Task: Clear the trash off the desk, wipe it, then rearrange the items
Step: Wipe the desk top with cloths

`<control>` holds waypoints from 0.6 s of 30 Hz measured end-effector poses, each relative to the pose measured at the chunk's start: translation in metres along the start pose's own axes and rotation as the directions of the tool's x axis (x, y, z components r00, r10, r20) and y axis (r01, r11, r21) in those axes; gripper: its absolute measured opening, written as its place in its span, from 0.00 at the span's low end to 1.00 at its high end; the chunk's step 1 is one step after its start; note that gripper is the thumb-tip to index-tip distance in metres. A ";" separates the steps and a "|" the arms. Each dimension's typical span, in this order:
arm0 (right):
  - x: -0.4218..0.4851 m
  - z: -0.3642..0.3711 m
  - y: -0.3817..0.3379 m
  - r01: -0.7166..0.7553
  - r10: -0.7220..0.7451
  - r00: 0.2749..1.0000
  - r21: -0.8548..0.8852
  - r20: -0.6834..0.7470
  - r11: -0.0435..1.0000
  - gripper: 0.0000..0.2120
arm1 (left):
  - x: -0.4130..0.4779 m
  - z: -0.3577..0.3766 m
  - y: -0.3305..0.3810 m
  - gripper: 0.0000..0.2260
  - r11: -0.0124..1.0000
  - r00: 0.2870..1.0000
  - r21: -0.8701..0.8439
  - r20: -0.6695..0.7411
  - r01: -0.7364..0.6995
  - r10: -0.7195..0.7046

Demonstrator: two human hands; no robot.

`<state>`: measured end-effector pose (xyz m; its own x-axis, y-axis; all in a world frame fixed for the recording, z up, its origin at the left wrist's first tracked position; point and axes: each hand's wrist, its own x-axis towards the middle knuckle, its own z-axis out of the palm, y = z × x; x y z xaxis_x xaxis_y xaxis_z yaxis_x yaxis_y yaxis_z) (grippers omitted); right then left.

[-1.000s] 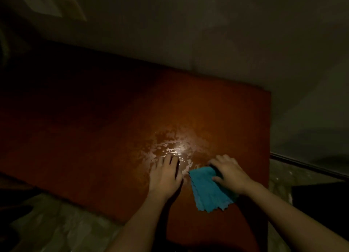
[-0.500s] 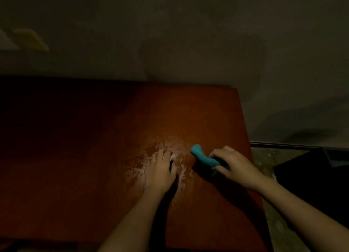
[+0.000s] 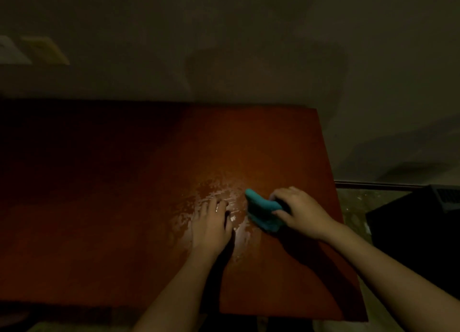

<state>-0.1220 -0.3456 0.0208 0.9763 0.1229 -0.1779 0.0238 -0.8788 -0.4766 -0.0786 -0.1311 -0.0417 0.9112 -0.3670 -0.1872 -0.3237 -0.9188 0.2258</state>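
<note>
Reddish-brown wooden desk (image 3: 124, 207) fades into darkness at left. Right hand (image 3: 302, 213) grips the bunched teal cloth (image 3: 262, 211) on its wet patch (image 3: 219, 194); left hand (image 3: 211, 226) rests flat, fingers straight.

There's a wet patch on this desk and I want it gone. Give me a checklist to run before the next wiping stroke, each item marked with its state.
1. Cloth gripped: the right hand holds the bunched teal cloth. Ok.
2. Cloth next to the spill: it sits just right of the wet patch. Ok.
3. Stroke path free: the left hand rests flat on the wet patch, left of the cloth. Not ok.
4. Patch wiped: sheen and white streaks show on it. Not ok.
5. Desk free of trash: none shows in the lit part; the left side is too dark. Cannot tell.
</note>
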 end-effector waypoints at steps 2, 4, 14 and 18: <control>0.003 -0.011 -0.002 0.037 -0.044 0.995 -0.074 -0.085 0.997 0.11 | 0.002 -0.003 -0.002 0.16 1.000 0.999 -0.013 -0.025 0.022 -0.022; 0.002 -0.012 -0.003 0.056 -0.074 0.991 -0.148 -0.114 0.987 0.12 | 0.002 -0.005 -0.004 0.16 0.999 0.999 -0.023 -0.028 0.041 -0.042; 0.010 0.053 0.026 -0.308 0.293 0.945 0.094 0.149 0.947 0.13 | 0.010 0.005 -0.007 0.18 0.998 0.996 0.022 0.061 0.059 -0.061; 0.010 0.072 0.017 -0.205 0.191 0.977 -0.168 -0.097 0.964 0.21 | 0.014 0.009 -0.004 0.17 0.999 0.996 0.030 0.081 0.042 -0.044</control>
<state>-0.1272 -0.3261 -0.0512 0.9791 -0.0928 -0.1812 -0.1415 -0.9501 -0.2781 -0.0663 -0.1339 -0.0537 0.9011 -0.3365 -0.2733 -0.2929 -0.9374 0.1886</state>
